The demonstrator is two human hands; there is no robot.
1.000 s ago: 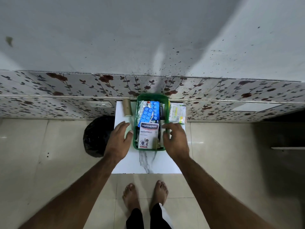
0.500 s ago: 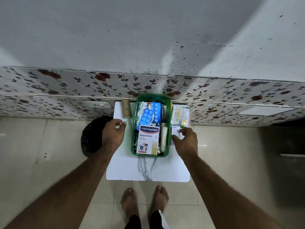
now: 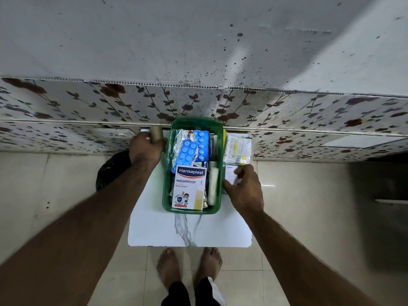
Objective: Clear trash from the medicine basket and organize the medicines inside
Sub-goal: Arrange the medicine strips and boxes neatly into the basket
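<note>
The green medicine basket (image 3: 169, 191) sits on a white marble-patterned board (image 3: 189, 230) laid on the tiled floor, toward the board's far edge and roughly centred between its left and right edges, its far end close to the floral-patterned wall panel (image 3: 88, 100). Inside it, a Hansaplast box (image 3: 190, 187) lies at the near end, blue blister packs (image 3: 194, 147) and foil strips fill the far end, and a pale tube (image 3: 213, 186) lies along the right wall. The left hand (image 3: 144, 149) is at the board's far left corner, fingers curled around a brown cardboard roll (image 3: 156, 134) that stands just beside the basket's left wall. The right hand (image 3: 245, 188) is at the board's right edge, fingers pinching a small white box (image 3: 230, 174) just outside the basket's right wall. Beyond that box, a clear packet with yellow-green print (image 3: 238, 147) lies at the far right corner. A black bag (image 3: 112, 168) rests on the floor beside the board's left edge, partly hidden by the left forearm.
</note>
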